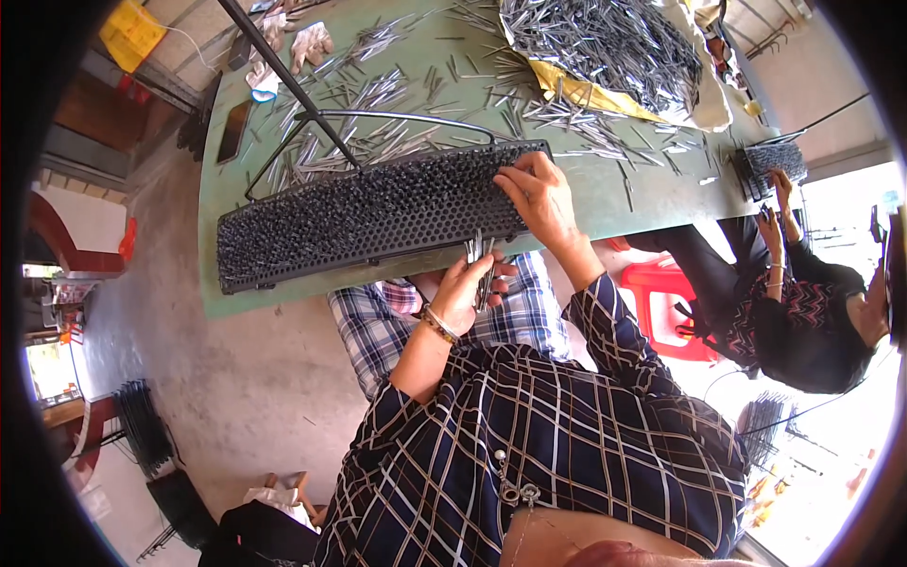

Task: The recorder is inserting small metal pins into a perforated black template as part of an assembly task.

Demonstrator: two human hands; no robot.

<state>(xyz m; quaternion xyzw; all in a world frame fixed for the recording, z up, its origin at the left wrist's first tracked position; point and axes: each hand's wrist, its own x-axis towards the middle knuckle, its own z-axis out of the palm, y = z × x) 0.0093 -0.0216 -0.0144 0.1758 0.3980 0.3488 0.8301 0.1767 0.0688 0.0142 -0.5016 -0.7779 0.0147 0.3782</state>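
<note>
A long black perforated rack (368,217), packed with dark metal pins, lies along the near edge of a green table (652,198). My right hand (543,198) rests on the rack's right end, fingertips pinched at the holes; I cannot tell if a pin is between them. My left hand (468,288), with a bracelet at the wrist, hangs just below the table edge over my lap and grips a small bundle of shiny metal pins (482,265).
Loose pins (378,94) are scattered across the table, with a big heap of pins (605,42) on a yellow and white sheet at the back. Gloves (312,42) and a phone (233,132) lie far left. Another person (803,312) at right handles a smaller rack (770,161), near a red stool (666,302).
</note>
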